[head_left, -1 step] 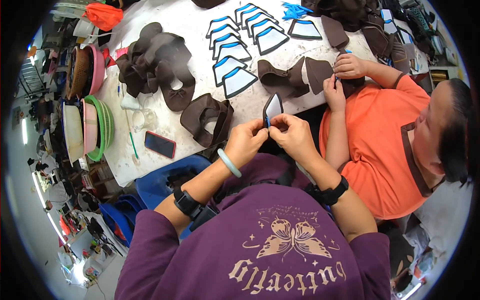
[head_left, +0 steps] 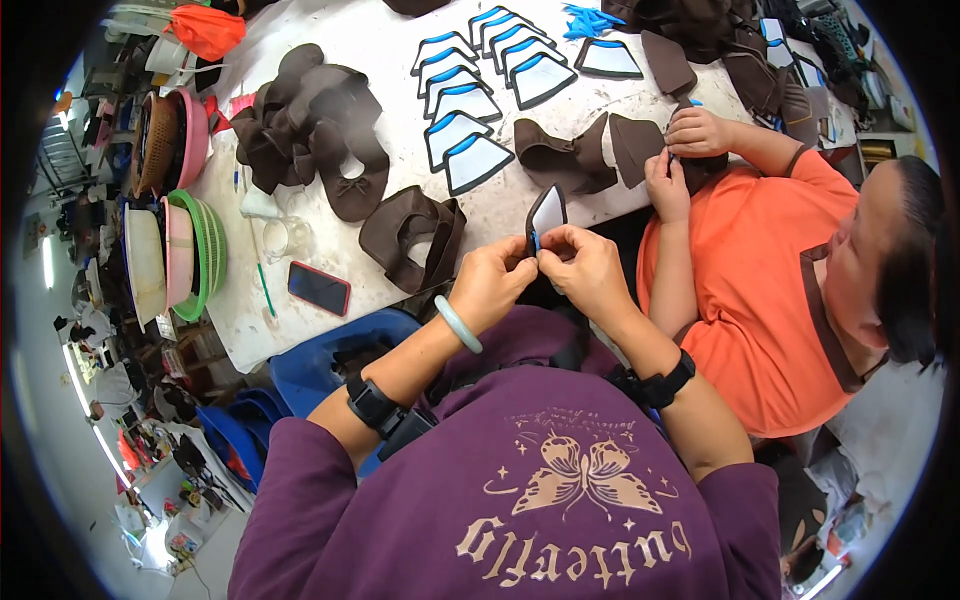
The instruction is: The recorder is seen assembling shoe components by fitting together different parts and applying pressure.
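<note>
My left hand (head_left: pixel 492 282) and my right hand (head_left: pixel 588 268) meet at the near edge of the table. Between their pinched fingertips is a small white fabric panel (head_left: pixel 548 213) with a dark border, its white face tilted upward. A bit of blue trim shows at its lower end, partly hidden by my fingers. Several similar panels (head_left: pixel 478 166) with blue curved edges lie in two overlapping rows beyond my hands. To the left of my hands sits a dark brown fabric piece (head_left: pixel 392 238) with a round opening; another brown piece (head_left: pixel 560 165) lies ahead.
At my right, a person in an orange top (head_left: pixel 745 260) handles brown fabric. A phone (head_left: pixel 319 288), a glass jar (head_left: pixel 287 239) and a green-tipped stick (head_left: pixel 265 288) lie on the white table (head_left: pixel 330 225). Brown fabric (head_left: pixel 310 110) is piled at left, near stacked baskets (head_left: pixel 210 255). Blue strips (head_left: pixel 592 21) lie far back.
</note>
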Tool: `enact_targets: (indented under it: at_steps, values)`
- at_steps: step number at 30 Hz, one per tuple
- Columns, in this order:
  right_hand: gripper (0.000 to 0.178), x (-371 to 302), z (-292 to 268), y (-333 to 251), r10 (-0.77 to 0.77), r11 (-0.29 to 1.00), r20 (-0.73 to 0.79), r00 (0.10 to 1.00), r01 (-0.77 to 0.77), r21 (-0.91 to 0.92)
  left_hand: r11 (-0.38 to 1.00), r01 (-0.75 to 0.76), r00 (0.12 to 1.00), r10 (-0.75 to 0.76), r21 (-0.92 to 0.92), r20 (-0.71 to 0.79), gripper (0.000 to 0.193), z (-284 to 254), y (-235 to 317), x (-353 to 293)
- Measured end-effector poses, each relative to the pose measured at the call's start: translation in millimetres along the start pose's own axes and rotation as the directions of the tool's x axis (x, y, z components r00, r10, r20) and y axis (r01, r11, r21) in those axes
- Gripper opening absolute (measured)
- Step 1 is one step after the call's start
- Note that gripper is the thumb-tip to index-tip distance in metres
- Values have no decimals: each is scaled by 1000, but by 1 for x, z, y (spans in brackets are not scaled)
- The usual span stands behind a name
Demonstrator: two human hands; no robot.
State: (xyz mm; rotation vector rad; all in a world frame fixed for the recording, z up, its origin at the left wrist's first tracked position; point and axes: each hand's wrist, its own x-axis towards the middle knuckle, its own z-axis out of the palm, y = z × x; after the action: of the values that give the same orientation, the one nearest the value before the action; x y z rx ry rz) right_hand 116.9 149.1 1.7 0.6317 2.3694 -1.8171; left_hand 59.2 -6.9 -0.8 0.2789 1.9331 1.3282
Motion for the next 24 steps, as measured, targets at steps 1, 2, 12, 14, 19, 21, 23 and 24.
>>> enact_targets:
  at_steps: [1,2,12,14,19,21,23,24]
  values:
    - [22,1,-1,0,8,1000,-11,1000,-8,-1,995,-55,998,55,81,2,22,1,5,0]
    - [22,0,-2,4,8,1000,-11,1000,-8,-6,996,-57,998,57,76,2,22,3,1,2]
    - [44,8,-28,-27,-545,732,77,835,519,-441,987,159,927,-139,-28,347,32,-46,17,16]
    - [47,8,-26,-29,-514,752,182,838,543,-374,959,262,898,-203,-104,389,31,-56,24,19]
    - [43,6,-15,-25,-350,934,50,935,353,-54,820,390,906,-261,-418,333,27,-49,33,11]
    - [41,8,-9,-18,-164,977,-6,987,163,138,819,224,951,-65,-528,301,29,-38,25,5]
    - [37,7,-8,-25,-155,983,-14,988,156,102,773,234,962,-98,-590,255,30,-33,16,2]
    - [35,7,-8,-29,-274,962,-49,960,273,-32,723,257,961,-118,-641,251,29,-31,16,1]
